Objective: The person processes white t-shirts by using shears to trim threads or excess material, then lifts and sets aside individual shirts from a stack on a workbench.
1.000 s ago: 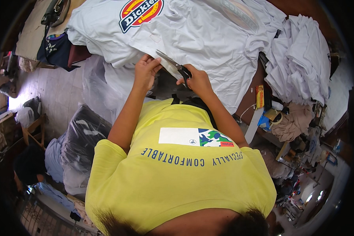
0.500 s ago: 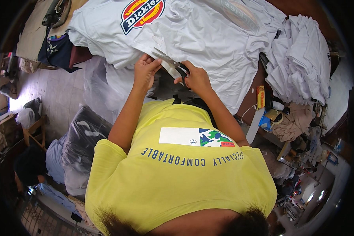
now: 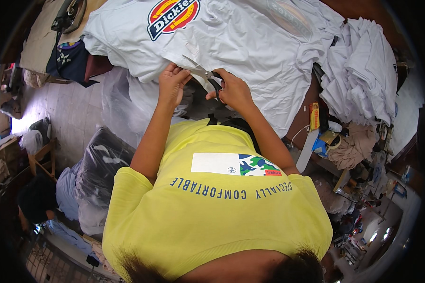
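A white T-shirt (image 3: 250, 61) with a red, yellow and blue print lies spread and wrinkled in front of me. My left hand (image 3: 173, 84) pinches the shirt's near edge between thumb and fingers. In my right hand (image 3: 233, 92) is a pair of scissors (image 3: 208, 75) with black handles, my fingers in the loops. The blades stand apart over the shirt's near edge, pointing up and left, just right of my left fingertips. Whether a thread lies between the blades is too small to tell.
A pile of folded white shirts (image 3: 366, 70) lies at the right. Beside it are a yellow box (image 3: 314, 116), a tape roll (image 3: 334, 142) and a beige cloth (image 3: 352, 148). An iron (image 3: 70, 19) rests at the far left. Plastic-wrapped bundles (image 3: 101, 174) stand lower left.
The scissor blades have opened wider, and my right hand has shifted slightly left and up. My left hand has moved a little left, still pinching the shirt's edge.
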### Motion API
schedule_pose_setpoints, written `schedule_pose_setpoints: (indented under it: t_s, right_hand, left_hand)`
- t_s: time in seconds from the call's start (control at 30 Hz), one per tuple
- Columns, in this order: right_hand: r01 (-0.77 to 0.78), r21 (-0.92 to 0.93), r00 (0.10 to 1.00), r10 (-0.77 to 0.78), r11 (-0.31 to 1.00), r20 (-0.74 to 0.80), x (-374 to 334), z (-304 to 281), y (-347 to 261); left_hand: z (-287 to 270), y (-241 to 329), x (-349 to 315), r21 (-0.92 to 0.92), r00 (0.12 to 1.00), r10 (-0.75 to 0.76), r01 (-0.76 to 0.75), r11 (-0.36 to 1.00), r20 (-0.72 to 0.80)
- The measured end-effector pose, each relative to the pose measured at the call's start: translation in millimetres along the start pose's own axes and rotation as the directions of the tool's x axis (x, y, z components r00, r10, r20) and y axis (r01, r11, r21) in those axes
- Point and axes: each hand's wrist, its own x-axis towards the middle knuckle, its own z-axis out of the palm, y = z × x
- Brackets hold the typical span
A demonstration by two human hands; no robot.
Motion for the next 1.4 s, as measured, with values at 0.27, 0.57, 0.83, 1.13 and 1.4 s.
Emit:
schedule_pose_setpoints:
  t_s: [0.27,0.57,0.83,1.13,1.4]
  right_hand:
    - [-0.082,0.039,0.992,0.078,0.996,0.102,-6.0,5.6,16.1]
    - [0.005,0.006,1.000,-0.006,1.000,0.027,6.4,-0.5,-10.7]
    - [-0.120,0.063,0.989,0.114,0.991,0.091,8.8,8.4,6.7]
    - [0.031,0.024,1.000,-0.031,0.999,-0.001,18.6,6.1,-7.2]
    - [-0.060,0.063,0.995,0.054,0.996,0.080,20.8,14.2,3.3]
  left_hand:
    - [-10.3,3.1,8.1,-0.045,1.000,-0.026,0.026,0.999,0.012]
    - [-11.2,4.0,7.1,0.002,1.000,-0.011,0.011,1.000,0.001]
    - [-11.6,12.1,9.6,-0.055,1.000,-0.014,0.015,0.998,0.021]
    - [-13.1,16.1,10.2,-0.017,0.999,-0.038,0.038,0.999,0.019]
    - [-11.3,22.6,8.8,-0.016,0.999,-0.031,0.031,0.999,0.016]
